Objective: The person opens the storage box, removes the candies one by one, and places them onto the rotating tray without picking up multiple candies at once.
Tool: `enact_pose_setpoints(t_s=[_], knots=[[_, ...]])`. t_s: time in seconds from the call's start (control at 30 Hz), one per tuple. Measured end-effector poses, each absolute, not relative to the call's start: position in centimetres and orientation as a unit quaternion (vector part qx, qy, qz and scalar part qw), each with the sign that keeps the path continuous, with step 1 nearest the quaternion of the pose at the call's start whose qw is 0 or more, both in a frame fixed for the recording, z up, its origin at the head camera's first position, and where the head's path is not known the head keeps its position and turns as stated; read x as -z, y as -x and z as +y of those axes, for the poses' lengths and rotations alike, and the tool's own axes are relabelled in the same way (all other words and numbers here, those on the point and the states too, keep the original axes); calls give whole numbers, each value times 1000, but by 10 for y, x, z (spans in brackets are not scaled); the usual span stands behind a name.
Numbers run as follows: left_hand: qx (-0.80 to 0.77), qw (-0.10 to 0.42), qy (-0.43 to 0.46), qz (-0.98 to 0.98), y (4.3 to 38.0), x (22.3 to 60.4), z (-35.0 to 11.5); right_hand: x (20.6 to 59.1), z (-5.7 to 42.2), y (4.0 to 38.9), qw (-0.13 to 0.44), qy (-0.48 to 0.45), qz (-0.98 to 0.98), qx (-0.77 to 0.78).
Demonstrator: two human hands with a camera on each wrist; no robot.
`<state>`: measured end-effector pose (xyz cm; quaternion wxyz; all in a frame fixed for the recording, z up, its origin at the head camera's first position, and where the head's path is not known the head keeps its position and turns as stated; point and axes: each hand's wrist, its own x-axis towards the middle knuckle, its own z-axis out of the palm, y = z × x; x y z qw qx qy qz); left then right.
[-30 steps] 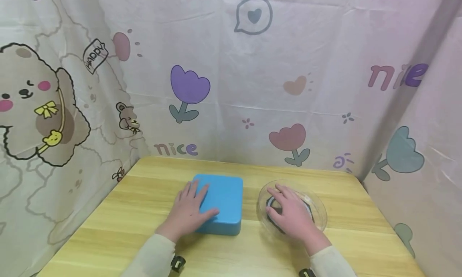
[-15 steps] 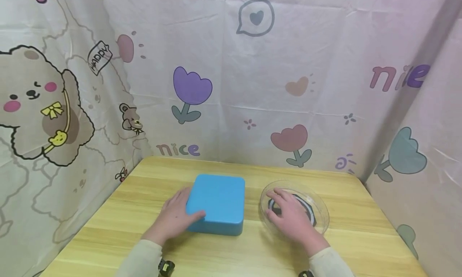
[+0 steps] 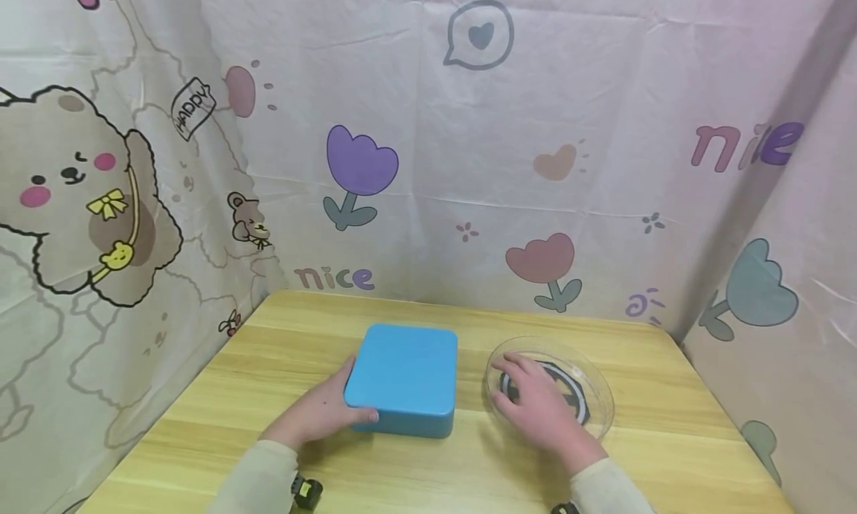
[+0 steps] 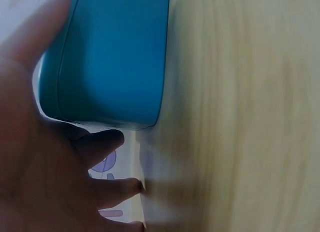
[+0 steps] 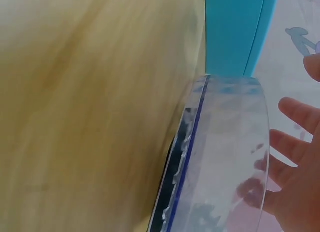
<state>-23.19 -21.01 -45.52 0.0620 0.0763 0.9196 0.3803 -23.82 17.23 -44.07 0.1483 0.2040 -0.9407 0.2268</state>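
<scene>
A blue square box with rounded corners (image 3: 407,369) lies on the wooden table. My left hand (image 3: 320,411) is at its left side, the thumb against the front-left corner. The left wrist view shows the thumb along the box's side (image 4: 112,56) and the other fingers (image 4: 117,191) fairly straight, reaching down past the corner toward the table. To the right stands a low, round, clear plastic container (image 3: 599,395) with a black and white pattern visible through it. Over its top is my right hand (image 3: 541,410), fingers spread and lightly bent, partly hiding the pattern.
The wooden tabletop (image 3: 321,317) runs back to a printed cloth curtain (image 3: 428,164), with more curtain at the left and right. A strip of bare table separates the box from the container. A small black device (image 3: 306,492) hangs at the left wrist.
My left hand has slid off the top of the box to its left side, and its thumb has dropped to the front corner. The right hand has stayed over the container. The view has shifted slightly.
</scene>
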Motion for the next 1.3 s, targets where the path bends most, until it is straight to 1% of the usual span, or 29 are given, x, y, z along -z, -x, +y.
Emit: enact_pose_setpoints(t_s=[0.13, 0.3, 0.67, 0.93, 1.2, 1.3], knots=[[-388, 50, -102, 915, 233, 457, -211, 438, 165, 240, 135, -199, -941, -239], [-386, 44, -111, 915, 233, 459, -210, 433, 150, 247, 117, -200, -940, -252], [-374, 43, -105, 920, 234, 459, -214, 420, 99, 265, 129, -280, -920, -243], [-376, 41, -98, 921, 235, 460, -213, 409, 64, 280, 76, -293, -924, -233], [-380, 44, -104, 918, 234, 463, -210, 401, 33, 299, 23, -270, -934, -233], [-375, 45, -102, 920, 233, 462, -211, 400, 23, 306, 12, -268, -935, -230]])
